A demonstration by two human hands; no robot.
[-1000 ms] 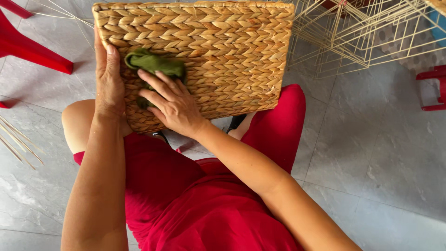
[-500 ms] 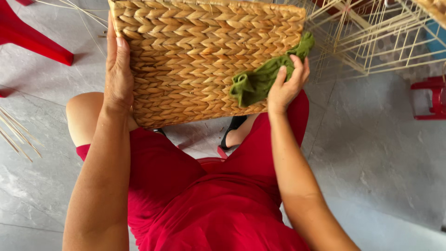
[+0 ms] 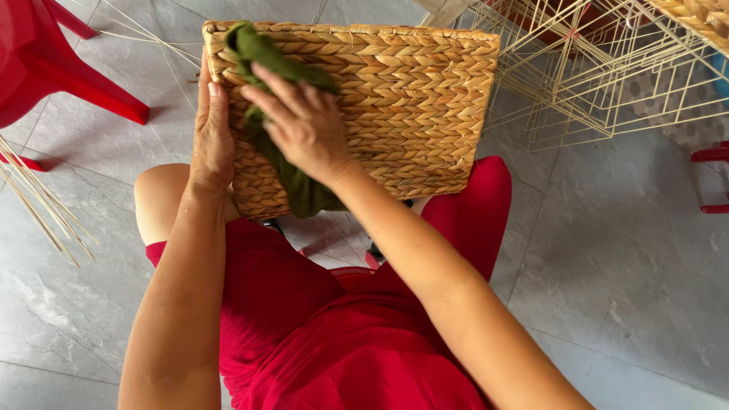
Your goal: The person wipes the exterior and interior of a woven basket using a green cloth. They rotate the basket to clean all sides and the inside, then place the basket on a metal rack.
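Head view, read from left to right. At the 10 o'clock corner of the view we see a red plastic chair (image 3: 53, 68). Below it, toward 9 o'clock, a bundle of thin pale sticks (image 3: 38, 205) lies on the grey tiled floor (image 3: 630, 250).

The left hand (image 3: 211, 137) lies flat and open along the 9 o'clock edge of the woven basket (image 3: 410, 99), fingers straight and pointing to 12 o'clock. It braces the edge rather than gripping it; we cannot tell where the thumb sits.

The basket is a rectangular plaited piece. It stands propped on the person's knees above the red garment (image 3: 342, 342), with its broad face turned up to the camera.

The green cloth (image 3: 300, 190) runs down the left part of that face, from the 11 o'clock corner to past the 7 o'clock edge, where its tail hangs free. The right hand (image 3: 304, 125) lies across the cloth with fingers spread and slightly bent. It presses the cloth against the weave under palm and fingertips and is not closed into a fist around it.

We judge the step in hand to be a wiping pass over the face, now at its left part. A further stroke would call for steady pressure from the right hand toward 3 o'clock, with the left hand holding the edge against that push.

From 1 to 2 o'clock stand pale wire frames (image 3: 607, 68), well apart from the basket. A red object (image 3: 710, 178) is cut off at 3 o'clock.
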